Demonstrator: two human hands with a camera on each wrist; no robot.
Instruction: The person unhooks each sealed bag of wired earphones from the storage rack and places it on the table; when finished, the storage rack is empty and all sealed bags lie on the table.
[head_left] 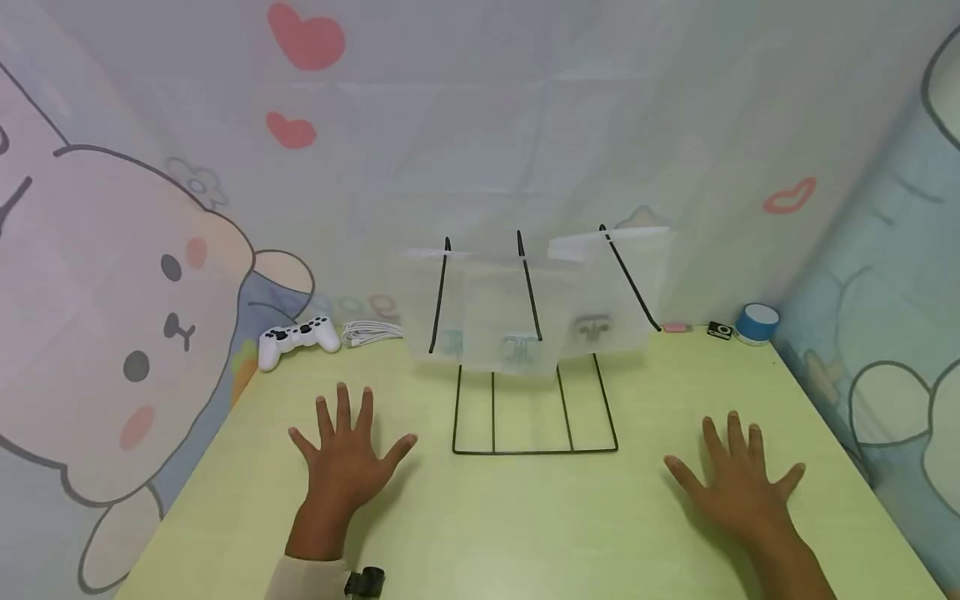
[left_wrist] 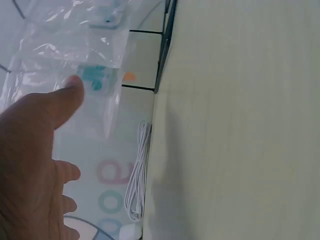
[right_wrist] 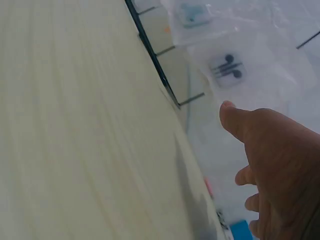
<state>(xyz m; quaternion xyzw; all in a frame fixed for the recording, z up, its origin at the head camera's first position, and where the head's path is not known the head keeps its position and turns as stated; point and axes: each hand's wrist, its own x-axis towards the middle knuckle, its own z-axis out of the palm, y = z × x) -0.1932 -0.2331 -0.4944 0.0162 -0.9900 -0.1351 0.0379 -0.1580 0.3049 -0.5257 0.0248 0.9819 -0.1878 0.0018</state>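
My left hand (head_left: 345,467) is held over the left part of the table, fingers spread and straight, holding nothing. Over the right part, my right hand (head_left: 742,492) is likewise spread with nothing in it. Between and beyond them stands a black wire rack (head_left: 536,452) with three long prongs. Clear plastic bags hang from the prongs: a left bag (head_left: 420,292), a middle bag (head_left: 495,308) and a right bag (head_left: 641,267). Small teal items show in the left and middle bags. The right bag holds a clear case with dark, earbud-like pieces (right_wrist: 228,70). Neither hand touches the rack.
Along the table's back edge lie a white game controller (head_left: 300,336) and a coiled white cable (head_left: 371,332) at left. At right are a small pink item (head_left: 676,327), a small black device (head_left: 719,331) and a blue-and-white round object (head_left: 757,323). A printed curtain hangs behind.
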